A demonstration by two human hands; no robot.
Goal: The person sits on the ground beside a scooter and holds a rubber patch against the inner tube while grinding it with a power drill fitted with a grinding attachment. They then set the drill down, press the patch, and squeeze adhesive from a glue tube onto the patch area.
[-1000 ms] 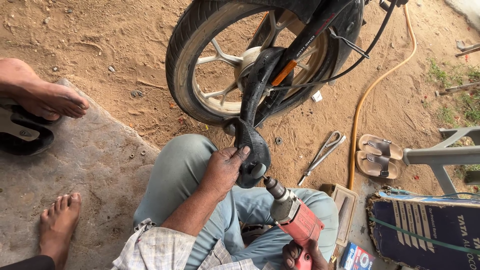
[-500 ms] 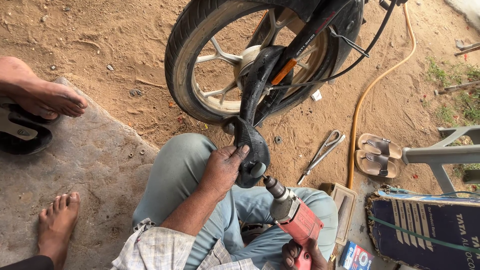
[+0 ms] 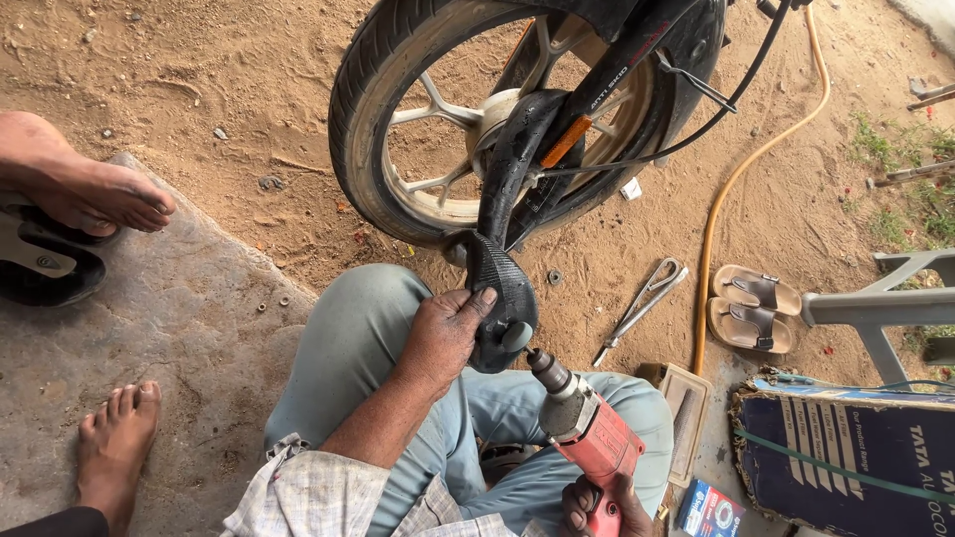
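Fingers of my left hand [image 3: 445,333] are clamped on the black rubber inner tube [image 3: 504,288], thumb on the outer face, a folded loop pinched just below the motorcycle wheel [image 3: 517,109]. Tube is matte, smooth, flattened; it trails up from my grip into the wheel, draped over the rim near the hub. My right hand [image 3: 597,502] is closed round the handle of the red power drill [image 3: 587,428], well below the wheel, at the frame's lower edge; only the knuckles show. Drill has a metal chuck and a small round buffing tip [image 3: 516,336] pressed against the tube right beside my left thumb. Wheel has a treaded tyre and pale alloy spokes, and stands on sandy dirt. Right of the wheel: a yellow hose [image 3: 731,189], a metal tyre lever [image 3: 642,303], a pair of brown sandals [image 3: 751,308].
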